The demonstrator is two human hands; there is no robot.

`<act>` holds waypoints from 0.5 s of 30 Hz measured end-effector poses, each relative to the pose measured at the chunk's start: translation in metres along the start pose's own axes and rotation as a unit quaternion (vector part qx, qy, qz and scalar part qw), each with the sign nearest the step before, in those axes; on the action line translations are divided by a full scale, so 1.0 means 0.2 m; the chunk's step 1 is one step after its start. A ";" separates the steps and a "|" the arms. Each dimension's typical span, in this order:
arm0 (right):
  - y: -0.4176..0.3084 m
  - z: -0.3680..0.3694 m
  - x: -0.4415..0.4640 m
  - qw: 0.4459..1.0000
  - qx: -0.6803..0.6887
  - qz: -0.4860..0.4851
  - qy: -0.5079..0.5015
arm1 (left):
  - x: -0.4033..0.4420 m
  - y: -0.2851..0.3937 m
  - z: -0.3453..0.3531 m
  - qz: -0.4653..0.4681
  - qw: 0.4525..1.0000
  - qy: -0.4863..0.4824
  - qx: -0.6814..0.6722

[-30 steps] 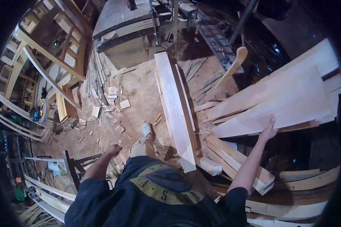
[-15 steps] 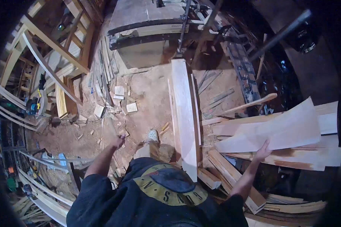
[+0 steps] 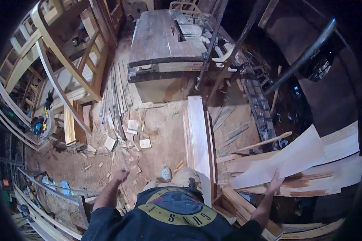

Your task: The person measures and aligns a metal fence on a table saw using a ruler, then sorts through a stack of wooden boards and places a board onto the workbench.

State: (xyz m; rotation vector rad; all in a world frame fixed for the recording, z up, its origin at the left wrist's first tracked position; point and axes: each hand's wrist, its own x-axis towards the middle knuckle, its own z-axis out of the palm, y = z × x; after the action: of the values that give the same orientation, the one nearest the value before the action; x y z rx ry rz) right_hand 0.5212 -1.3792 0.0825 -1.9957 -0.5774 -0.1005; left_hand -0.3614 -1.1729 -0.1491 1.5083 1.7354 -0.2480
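Observation:
My right hand (image 3: 275, 182) holds the near edge of a thin, pale wooden sheet (image 3: 287, 157), which is raised at its far right corner over several boards (image 3: 321, 182) lying at the right. The fingers are partly hidden by the sheet. My left hand (image 3: 120, 176) hangs over the littered floor at the left, away from any board, with its fingers curled; nothing can be made out in it. Between the hands, a stack of long boards (image 3: 199, 132) runs away from my body.
A large wooden workbench (image 3: 161, 40) stands ahead. Wooden frames (image 3: 64, 60) rise at the left. Offcuts (image 3: 145, 143) and sawdust lie on the floor. A dark metal rack (image 3: 261, 106) is at the right, with more planks (image 3: 245, 205) near my right arm.
My view has shifted, showing more of the workbench. The sheet in my right hand has turned and come lower and nearer, uncovering more of the boards. My left hand remains at the left side.

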 end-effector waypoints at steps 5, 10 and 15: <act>0.00 0.10 0.00 0.995 -0.088 0.023 -0.032 | -0.09 0.20 -0.11 -0.041 0.997 -0.066 0.007; -0.07 0.28 0.04 0.989 -0.142 0.017 -0.033 | 0.07 0.38 -0.32 -0.051 0.995 -0.038 -0.076; -0.08 0.48 0.14 0.993 -0.110 -0.002 -0.042 | 0.41 0.64 -0.63 0.028 0.996 0.018 -0.084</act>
State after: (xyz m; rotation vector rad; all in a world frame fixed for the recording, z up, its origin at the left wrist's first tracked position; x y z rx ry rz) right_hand 0.5218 -1.2806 0.0568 -2.2209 -0.6477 -0.0855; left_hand -0.2979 -1.0010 -0.0766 1.4431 1.6958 -0.0439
